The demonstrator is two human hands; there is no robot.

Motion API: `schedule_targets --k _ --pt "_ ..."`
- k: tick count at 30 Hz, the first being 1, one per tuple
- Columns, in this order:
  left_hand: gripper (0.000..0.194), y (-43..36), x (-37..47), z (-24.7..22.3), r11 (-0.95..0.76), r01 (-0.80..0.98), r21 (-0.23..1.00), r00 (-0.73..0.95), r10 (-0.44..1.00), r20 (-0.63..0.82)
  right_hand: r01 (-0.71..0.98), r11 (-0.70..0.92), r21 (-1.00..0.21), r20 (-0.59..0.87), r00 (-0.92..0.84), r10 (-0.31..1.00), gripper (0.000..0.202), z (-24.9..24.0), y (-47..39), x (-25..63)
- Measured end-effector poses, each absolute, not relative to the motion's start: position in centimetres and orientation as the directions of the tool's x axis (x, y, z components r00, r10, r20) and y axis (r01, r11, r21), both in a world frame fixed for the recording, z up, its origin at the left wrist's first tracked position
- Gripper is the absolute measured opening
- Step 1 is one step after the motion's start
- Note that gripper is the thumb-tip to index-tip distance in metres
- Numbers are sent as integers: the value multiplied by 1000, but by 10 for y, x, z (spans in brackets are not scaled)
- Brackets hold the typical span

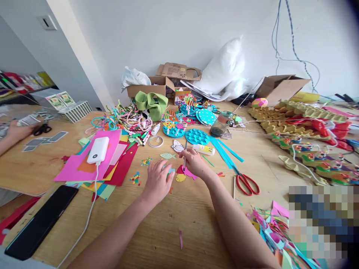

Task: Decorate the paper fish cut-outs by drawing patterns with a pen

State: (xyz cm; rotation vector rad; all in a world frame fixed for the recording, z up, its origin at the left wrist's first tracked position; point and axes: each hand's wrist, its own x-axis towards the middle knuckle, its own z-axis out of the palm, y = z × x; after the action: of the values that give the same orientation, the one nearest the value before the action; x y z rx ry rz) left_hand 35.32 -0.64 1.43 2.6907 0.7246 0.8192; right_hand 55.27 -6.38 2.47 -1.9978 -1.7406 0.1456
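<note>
My right hand (193, 161) is closed around a slim pen (185, 158), its lower end over a pink paper fish (190, 172). Beside that lie a yellow paper fish (181, 178) and, farther back, a white fish cut-out (177, 146). My left hand (159, 179) hovers or rests palm down with fingers spread, holding nothing. A light blue paper piece (169, 170) is partly hidden by its fingers. A pale green dotted fish (167, 155) lies just beyond them. Small coloured dots (135, 179) are scattered to the left.
Red-handled scissors (247, 184) and a glue bottle (204, 149) lie right. Left are coloured paper sheets (116, 175), a white power bank (98, 150) with a cable, and a black phone (42, 220). Another person's hand (21, 131) is far left. Egg trays (280, 127) occupy the right.
</note>
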Motion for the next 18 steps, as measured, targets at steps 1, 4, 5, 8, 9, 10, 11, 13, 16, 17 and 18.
schedule_targets --k 1,4,5,8,9,10,11,13,16,17,18 --pt "24 -3 360 15 -852 396 341 727 518 450 904 -66 -423 238 181 954 35 21 -63 553" --pt "24 11 379 9 -840 450 303 707 542 453 903 -34 -428 251 155 955 35 10 -59 554" --pt "23 16 384 5 -839 455 300 705 545 454 904 -27 -426 250 147 957 35 8 -58 553" --pt "23 23 389 -6 -837 461 295 702 547 456 908 -37 -417 230 144 962 37 1 -56 551" --pt "23 24 389 -9 -836 464 293 701 549 455 909 -46 -414 220 149 964 39 -1 -56 550" --pt "23 24 389 -10 -834 469 291 701 552 452 909 -55 -412 209 153 966 40 -2 -55 549" --pt "23 24 388 -12 -832 473 288 702 554 447 910 -62 -411 198 155 968 42 -3 -55 548" --pt "23 23 387 -12 -831 482 279 709 557 434 910 -73 -407 179 158 971 43 -5 -55 547" --pt "22 22 386 -12 -832 487 266 718 555 420 913 -82 -400 177 164 970 41 -8 -55 548" --pt "22 21 386 -12 -832 488 263 719 554 420 914 -87 -397 183 171 968 40 -9 -55 548" --pt "21 21 386 -12 -833 489 261 719 554 420 914 -92 -396 188 179 966 39 -9 -56 549"
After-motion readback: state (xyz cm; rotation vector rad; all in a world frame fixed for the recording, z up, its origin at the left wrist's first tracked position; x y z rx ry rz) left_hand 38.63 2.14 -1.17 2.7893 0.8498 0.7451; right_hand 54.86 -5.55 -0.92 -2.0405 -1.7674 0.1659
